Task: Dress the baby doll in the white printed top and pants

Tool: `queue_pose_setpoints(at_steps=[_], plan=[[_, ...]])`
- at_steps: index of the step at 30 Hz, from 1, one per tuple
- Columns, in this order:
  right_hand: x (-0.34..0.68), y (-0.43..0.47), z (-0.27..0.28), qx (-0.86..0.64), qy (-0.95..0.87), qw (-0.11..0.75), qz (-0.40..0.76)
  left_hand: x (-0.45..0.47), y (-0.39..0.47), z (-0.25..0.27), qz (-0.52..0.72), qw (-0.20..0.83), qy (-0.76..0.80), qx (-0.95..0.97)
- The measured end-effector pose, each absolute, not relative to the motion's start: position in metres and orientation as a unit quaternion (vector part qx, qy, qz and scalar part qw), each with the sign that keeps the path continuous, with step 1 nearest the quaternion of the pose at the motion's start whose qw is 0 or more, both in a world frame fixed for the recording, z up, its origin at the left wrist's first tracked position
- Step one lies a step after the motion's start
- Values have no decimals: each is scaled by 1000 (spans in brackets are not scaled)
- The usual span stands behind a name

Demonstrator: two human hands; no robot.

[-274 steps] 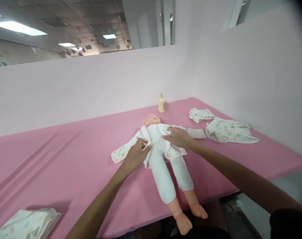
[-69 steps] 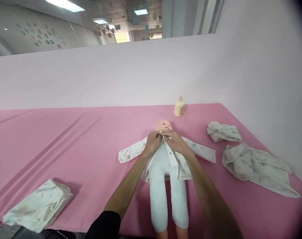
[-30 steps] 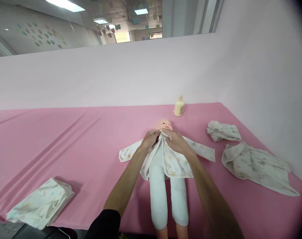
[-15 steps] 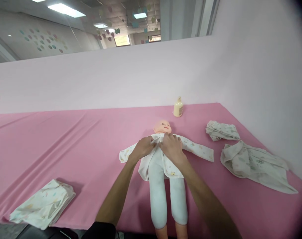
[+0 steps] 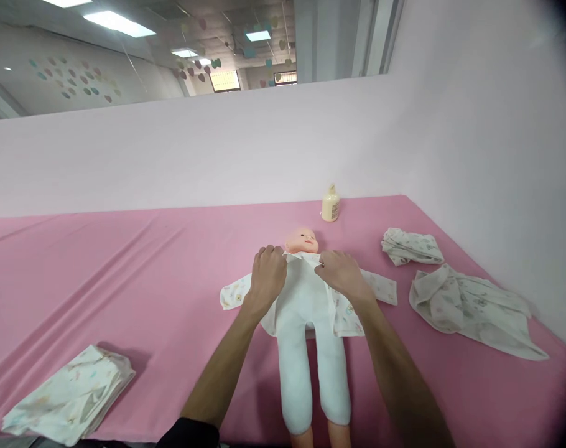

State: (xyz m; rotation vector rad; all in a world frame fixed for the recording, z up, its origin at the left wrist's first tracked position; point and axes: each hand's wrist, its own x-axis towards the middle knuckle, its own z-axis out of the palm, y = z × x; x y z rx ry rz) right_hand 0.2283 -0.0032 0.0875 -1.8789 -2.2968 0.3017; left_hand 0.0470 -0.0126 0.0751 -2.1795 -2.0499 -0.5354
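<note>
Overall, the pink-covered counter point(image 5: 190, 311) spans the view before me, bounded by a white wall point(image 5: 194, 149). On it the doll point(image 5: 306, 305) lies on its back in front of me, its long axis running away from me: head at the far end, legs toward me, feet cut off by the lower border. The jacket point(image 5: 347, 316) lies about the doll's trunk, its front parted and its sleeves spread crosswise, at right angles to that axis; whether arms fill them I cannot tell. To my right rests a rumpled garment point(image 5: 469, 311), and at the near left a folded cloth point(image 5: 71, 395), both well apart from the doll. My left hand point(image 5: 270, 270) is closed, its fingers curled on the jacket's left front edge near the collar, the fingertips hidden. My right hand point(image 5: 339, 272) is likewise closed, pinching the opposite edge at the same level. Thus the doll's chest lies between the two, neither hand clearly nearer, each panel drawn outward to its own side. Beyond the rumpled garment sits a smaller folded garment point(image 5: 412, 247); smallest, a pump bottle point(image 5: 330, 206) stands upright past the doll's head.
</note>
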Motion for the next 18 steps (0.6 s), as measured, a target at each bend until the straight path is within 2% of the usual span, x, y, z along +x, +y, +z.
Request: queue_pose_setpoints(at_steps=[6, 12, 18], plan=[[237, 5, 84, -615, -763, 129, 155, 47, -10, 74, -250, -10, -678, -691], [249, 9, 89, -552, -746, 213, 306, 62, -17, 78, -332, -108, -643, -682], [252, 9, 86, -502, -680, 284, 454, 88, -20, 58, -368, -78, -621, -688]])
